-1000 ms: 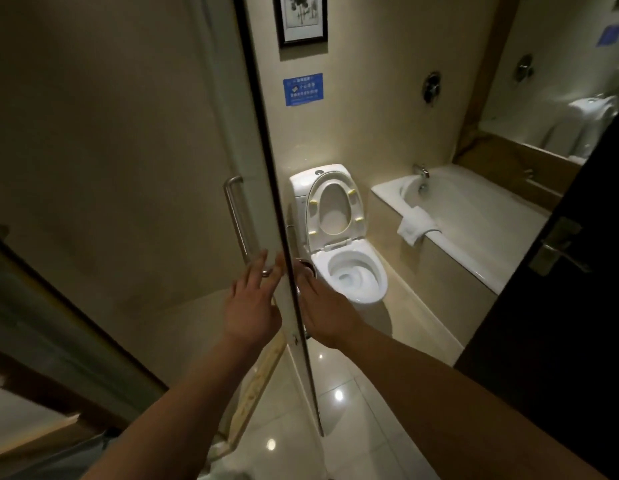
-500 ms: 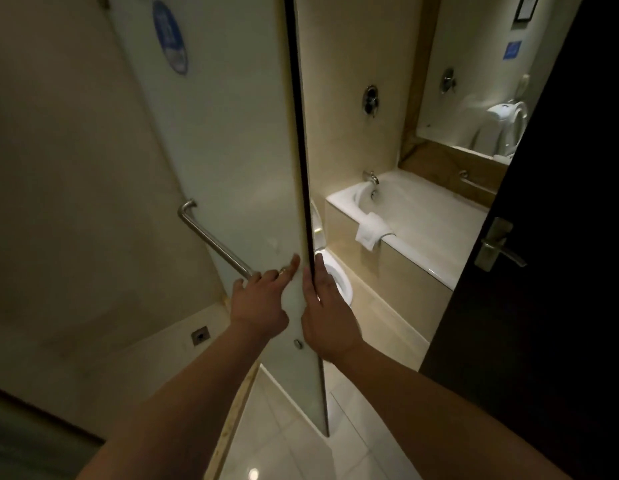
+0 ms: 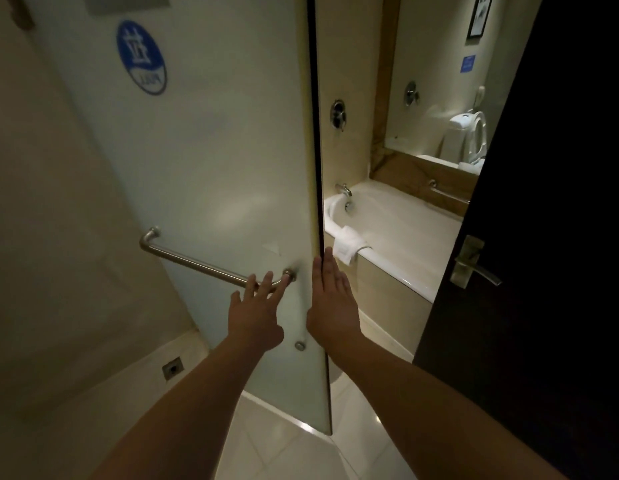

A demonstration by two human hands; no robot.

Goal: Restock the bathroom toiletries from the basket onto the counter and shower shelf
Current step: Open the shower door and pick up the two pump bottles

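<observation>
Nearest the camera, two bare forearms reach forward and up. The left hand has its fingers spread and nearly straight, laid over the near end of the brushed steel handle bar. As far as shows, they are not curled round it. The right hand is flat, fingers straight and together, and lies along the free edge of the tall frosted glass shower door.

That dark vertical edge stands between the two hands, so the left hand is on the shower side and the right on the room side. The bar's long axis runs up and to the left, away from the left hand, which is the nearer one to it. My judgement is that any swing of the door starts from this bar or this edge.

Left of the door, the pale shower floor with its small square metal drain is open to view. Farther right lie the white bathtub and a folded white towel draped on its rim.

Basket, toiletries, worktop and shower shelf are all out of view.
</observation>
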